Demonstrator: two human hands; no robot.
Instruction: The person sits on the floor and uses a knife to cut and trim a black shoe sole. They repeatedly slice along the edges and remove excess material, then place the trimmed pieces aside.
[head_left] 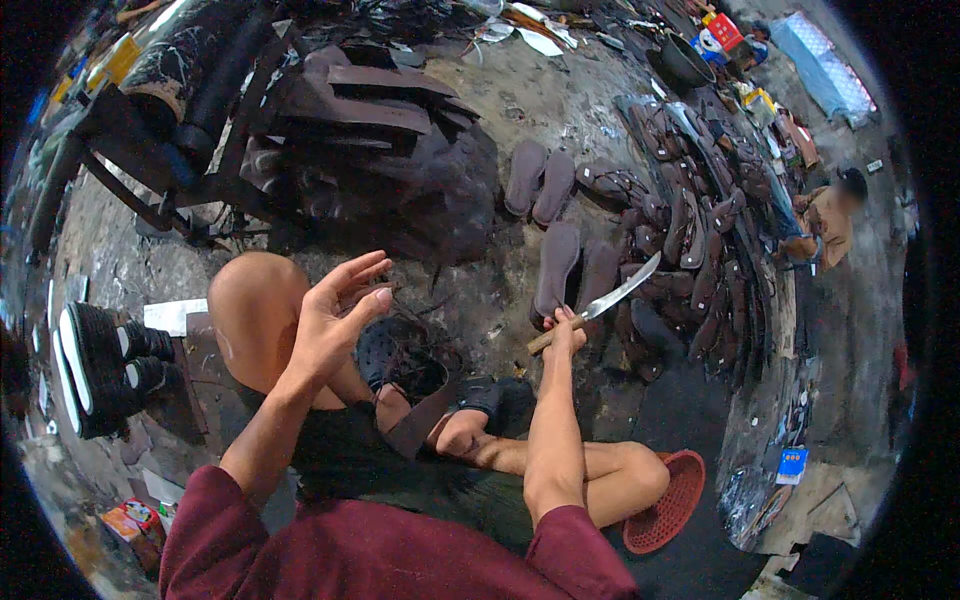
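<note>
My right hand (564,337) is closed round the wooden handle of a knife (622,289). Its curved metal blade points away to the right, over dark brown sandals. Just beyond my knuckles lies a brown sandal sole (558,262); whether my fingers touch it I cannot tell. Raised beside my bent left knee, my left hand (338,300) is open, fingers stretched and thumb apart, with nothing plainly in it. Below it, between my legs, sits a heap of dark brown scraps (415,370). A brown strip (420,425) hangs across my lower leg.
A pile of flip-flops (690,220) spreads to the right. Stacked brown sheets (385,105) lie ahead, beside a black metal machine (190,110). A red basket (665,505) is by my right knee. Black sandals (95,360) stand at left. Another person (830,225) sits far right.
</note>
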